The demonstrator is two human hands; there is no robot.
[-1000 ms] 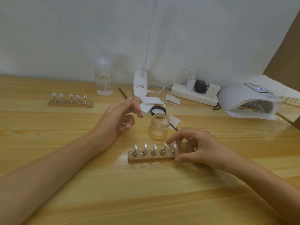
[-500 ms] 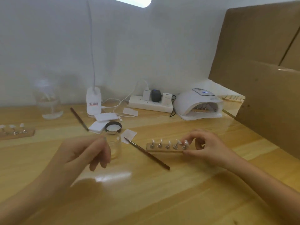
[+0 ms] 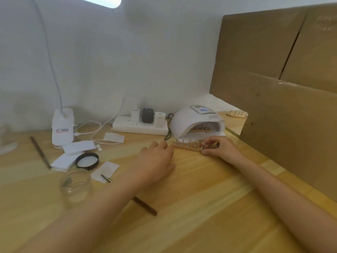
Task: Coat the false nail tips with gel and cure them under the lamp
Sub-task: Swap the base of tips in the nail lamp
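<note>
Five tips point(image 3: 188, 143) sit before the lamp point(image 3: 193, 119); my right hand point(image 3: 221, 147) pinches their holder point(image 3: 186, 148), left hand point(image 3: 156, 157) open; curing likely remains.

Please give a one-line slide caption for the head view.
The right hand holds a wooden nail-tip stand before the curing lamp, left hand open beside it.

A bright lamp head point(image 3: 102, 1) glows at eleven o'clock, lighting my desk point(image 3: 209, 207) evenly with faint shadows. Everything looks soft, and the edges bend, blurriest at nine o'clock.
</note>
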